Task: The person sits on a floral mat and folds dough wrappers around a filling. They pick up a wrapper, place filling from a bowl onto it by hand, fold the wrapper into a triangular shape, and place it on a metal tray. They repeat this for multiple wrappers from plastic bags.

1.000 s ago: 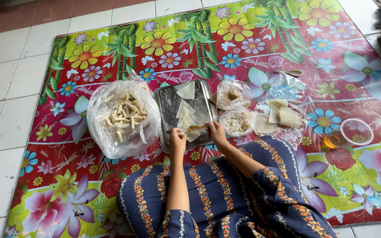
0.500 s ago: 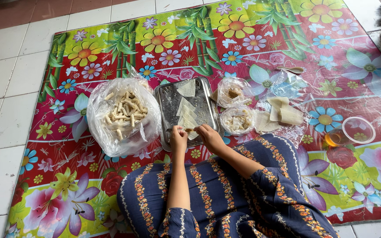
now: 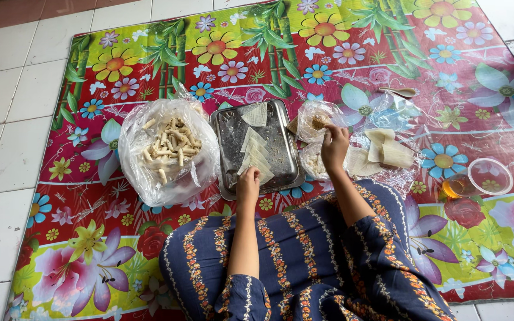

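A: Two hands are at work, well apart. Your left hand [image 3: 248,183] rests on the near edge of the metal tray [image 3: 228,134], fingers curled onto the closest of the triangular wrapper sheets [image 3: 256,156]; whether it pinches one or only presses it flat, I cannot tell. Your right hand [image 3: 334,145] is off to the right of the tray, fingertips bunched together at the mouth of the small bag of filling [image 3: 318,120].

B: How should you handle the wrapper?

A: I would say keep your left fingers light on that sheet so it stays flat and doesn't tear, and take only a small pinch with your right, since these sheets look thin and an overfilled one would likely split.

B: How do the wrappers look?

A: Pale, cream-coloured, cut to triangles, overlapped in a short row running away from your left hand up the tray's middle, with one more lying alone at the far end. More pale sheets, the spare wrapper stack [image 3: 389,151], sit on clear plastic beyond your right hand.

B: And to your left?

A: An open bag of finished rolls [image 3: 169,147], just left of the tray, all on the floral mat [image 3: 114,249].
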